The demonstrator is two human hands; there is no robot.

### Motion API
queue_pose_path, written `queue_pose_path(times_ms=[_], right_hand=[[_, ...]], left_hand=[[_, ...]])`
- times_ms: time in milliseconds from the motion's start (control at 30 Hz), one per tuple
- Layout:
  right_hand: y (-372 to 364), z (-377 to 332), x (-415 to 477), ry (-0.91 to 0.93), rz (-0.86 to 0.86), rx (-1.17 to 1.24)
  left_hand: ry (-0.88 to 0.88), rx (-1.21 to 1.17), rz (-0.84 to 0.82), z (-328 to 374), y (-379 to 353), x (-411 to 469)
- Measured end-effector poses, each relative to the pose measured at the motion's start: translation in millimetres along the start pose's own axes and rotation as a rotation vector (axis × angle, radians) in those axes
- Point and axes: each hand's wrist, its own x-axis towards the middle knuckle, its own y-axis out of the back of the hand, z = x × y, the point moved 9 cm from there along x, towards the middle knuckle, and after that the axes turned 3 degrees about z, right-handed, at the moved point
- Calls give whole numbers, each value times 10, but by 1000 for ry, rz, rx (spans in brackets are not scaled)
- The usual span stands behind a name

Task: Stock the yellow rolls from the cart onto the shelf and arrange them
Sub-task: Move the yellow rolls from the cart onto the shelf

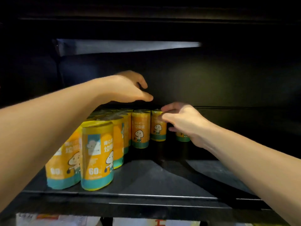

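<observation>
Several yellow rolls (97,154) with teal bottoms and a cartoon figure stand upright on the black shelf (146,181), packed in rows on its left half. My left hand (128,88) hovers above the back rows, fingers curved and apart, holding nothing. My right hand (182,121) reaches to the back. Its fingertips touch the top of the rightmost roll of the back row (157,131). Another roll (182,138) stands behind my right palm, with only its bottom showing. Whether my right hand grips either roll is hidden. The cart is out of view.
The shelf's right half is bare dark surface up to the back wall (211,85). Another shelf board (127,46) hangs above. The front lip (146,207) runs below, with price labels (154,222) under it.
</observation>
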Motion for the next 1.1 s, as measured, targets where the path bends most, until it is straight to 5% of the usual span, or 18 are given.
queue_pose_path(times_ms=[533,900,1100], right_hand=[[-62,-256,-1455,484,-78,291],[-1644,-169,-2286,377,-370,521],[-2882,-221,-2907,316,-575,545]], left_hand=[[-134,-402,420,63,119,-1880],[158,-498,402,-1063,-195,-3413],[455,-522,393,-2067,-328,-4550]])
